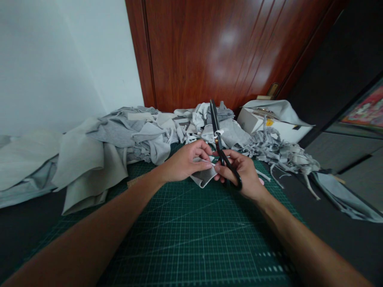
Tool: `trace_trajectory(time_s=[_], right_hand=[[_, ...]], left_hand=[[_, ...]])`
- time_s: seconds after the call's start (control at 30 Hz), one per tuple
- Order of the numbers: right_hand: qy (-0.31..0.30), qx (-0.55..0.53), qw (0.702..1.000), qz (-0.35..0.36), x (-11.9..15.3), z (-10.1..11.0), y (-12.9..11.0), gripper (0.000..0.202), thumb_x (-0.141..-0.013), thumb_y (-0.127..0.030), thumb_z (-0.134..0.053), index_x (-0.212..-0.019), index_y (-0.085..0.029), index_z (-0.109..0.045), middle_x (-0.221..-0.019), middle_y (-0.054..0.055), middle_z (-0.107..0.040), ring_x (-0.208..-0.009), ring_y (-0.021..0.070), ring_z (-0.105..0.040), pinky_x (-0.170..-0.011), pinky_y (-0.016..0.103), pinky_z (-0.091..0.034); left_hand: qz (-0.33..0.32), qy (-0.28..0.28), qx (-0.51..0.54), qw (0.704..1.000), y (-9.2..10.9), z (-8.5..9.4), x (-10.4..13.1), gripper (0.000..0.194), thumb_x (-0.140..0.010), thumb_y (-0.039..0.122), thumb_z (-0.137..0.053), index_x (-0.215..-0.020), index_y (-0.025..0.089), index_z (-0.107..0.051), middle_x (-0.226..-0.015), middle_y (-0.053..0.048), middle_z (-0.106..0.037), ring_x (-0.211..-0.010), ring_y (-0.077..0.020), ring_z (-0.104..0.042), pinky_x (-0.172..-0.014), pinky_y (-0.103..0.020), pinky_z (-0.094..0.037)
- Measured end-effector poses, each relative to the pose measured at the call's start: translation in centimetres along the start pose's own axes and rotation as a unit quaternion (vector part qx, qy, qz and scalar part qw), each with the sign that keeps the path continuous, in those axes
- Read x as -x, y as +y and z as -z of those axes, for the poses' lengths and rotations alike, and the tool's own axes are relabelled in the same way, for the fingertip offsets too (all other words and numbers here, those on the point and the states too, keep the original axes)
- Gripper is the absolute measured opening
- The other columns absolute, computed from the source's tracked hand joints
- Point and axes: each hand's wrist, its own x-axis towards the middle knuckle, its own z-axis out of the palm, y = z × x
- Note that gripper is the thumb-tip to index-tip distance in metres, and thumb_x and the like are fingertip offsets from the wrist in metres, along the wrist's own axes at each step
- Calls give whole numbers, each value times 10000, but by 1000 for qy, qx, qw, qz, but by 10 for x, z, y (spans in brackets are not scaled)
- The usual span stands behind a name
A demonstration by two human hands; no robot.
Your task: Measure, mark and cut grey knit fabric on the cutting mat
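Note:
My left hand [191,160] is closed, pinching a small folded piece of grey fabric [202,178] between thumb and fingers. Black-handled scissors [217,131] rest in my right hand [239,169], their blades together and pointing up and away from me. The thumb and fingertips of that hand also meet the right edge of the fabric. A scrap of white material clings to the scissors near the pivot. Both hands are close together above the green cutting mat [191,231].
Heaped grey and pale fabric [125,129] runs along the mat's back and left. Tangled fabric strips [281,149] lie at right, before a white box [263,119] with cloth on it. Behind stand a white wall [74,59] and a reddish-brown wooden door [203,52].

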Motion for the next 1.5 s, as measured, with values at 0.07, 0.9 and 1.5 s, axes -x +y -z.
trace_trajectory(time_s=[0.07,0.9,1.5], right_hand=[[2,1,1000,0,0,0,0,447,-690,-320,-923,-1048,-199,-684,-678,-32,-730,-528,143,-682,-450,220,-509],[22,-29,999,-15,-1,3,7,410,-733,-347,-897,-1066,-192,-716,-604,-31,-713,-463,119,-604,-459,218,-468],[-68,-20,994,-79,-1,1,2,377,-677,-254,-928,-947,-177,-676,-617,-19,-734,-475,110,-629,-440,176,-475]], left_hand=[[4,11,-18,1000,0,0,-1,129,-852,283,-735,-921,184,-689,-884,-60,-722,-810,-180,-672,-765,-305,-500],[-60,-25,-42,997,16,3,0,38,-824,231,-767,-805,209,-742,-914,-52,-701,-937,-210,-657,-957,-362,-480],[21,-15,60,998,7,-1,5,132,-803,192,-800,-846,176,-676,-813,-15,-715,-755,-136,-668,-741,-253,-502]])
